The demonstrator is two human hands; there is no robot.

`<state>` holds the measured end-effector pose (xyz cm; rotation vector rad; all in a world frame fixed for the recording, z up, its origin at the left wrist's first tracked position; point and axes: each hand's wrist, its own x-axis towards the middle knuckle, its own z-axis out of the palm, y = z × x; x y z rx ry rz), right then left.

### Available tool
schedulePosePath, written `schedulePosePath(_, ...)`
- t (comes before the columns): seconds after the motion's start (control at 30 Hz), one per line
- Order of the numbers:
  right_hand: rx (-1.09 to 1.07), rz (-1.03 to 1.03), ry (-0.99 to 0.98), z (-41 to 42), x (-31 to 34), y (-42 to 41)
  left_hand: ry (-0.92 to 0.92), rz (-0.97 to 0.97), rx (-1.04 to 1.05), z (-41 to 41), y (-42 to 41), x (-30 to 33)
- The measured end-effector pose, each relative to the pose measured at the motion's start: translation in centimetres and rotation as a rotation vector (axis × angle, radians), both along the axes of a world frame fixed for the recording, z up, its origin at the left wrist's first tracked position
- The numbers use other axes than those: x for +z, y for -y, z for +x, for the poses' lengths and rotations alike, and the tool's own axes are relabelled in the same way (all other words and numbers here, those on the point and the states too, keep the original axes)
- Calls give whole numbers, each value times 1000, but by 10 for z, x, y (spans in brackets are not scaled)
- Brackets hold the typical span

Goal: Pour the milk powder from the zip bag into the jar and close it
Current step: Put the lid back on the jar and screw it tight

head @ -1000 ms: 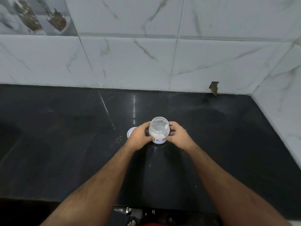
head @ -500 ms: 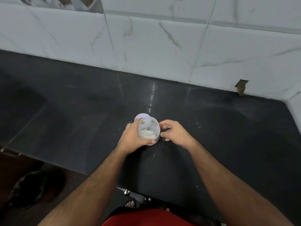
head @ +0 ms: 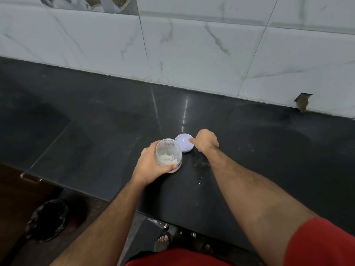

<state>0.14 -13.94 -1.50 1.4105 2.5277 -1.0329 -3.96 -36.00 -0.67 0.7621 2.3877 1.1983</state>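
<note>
Black stone table (head: 96,116), glossy, flecked with white powder. Left hand (head: 151,166): grip closed around jar (head: 168,154), held upright on the table; jar uncapped, clear, a little milk powder seen at the bottom. Lid (head: 184,143): white, laid flat just beside the jar. Right hand (head: 206,141): fingers loosely curled, touching the lid's edge, nothing yet lifted. Zip bag: not in view. Step judged: closing. Next move: lid to be picked up, seated squarely, turned tight.

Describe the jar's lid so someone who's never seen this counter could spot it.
On the black counter, look just behind the clear jar. The lid is a flat pale disc under the right hand's fingertips; nothing else there is flat and white.
</note>
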Motion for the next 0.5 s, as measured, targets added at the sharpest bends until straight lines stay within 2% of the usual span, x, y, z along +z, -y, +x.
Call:
schedulePosePath(0.2,-53,-2,82,-4,-7,6,8,8,-25,-4,3,1)
schedulePosePath(0.37,-107,-21,-1,15,8,-9,8,24,-81,0,-9,3)
schedulePosePath(0.5,-141,57,-105,37,28,-27,25,41,-142,9,-34,7)
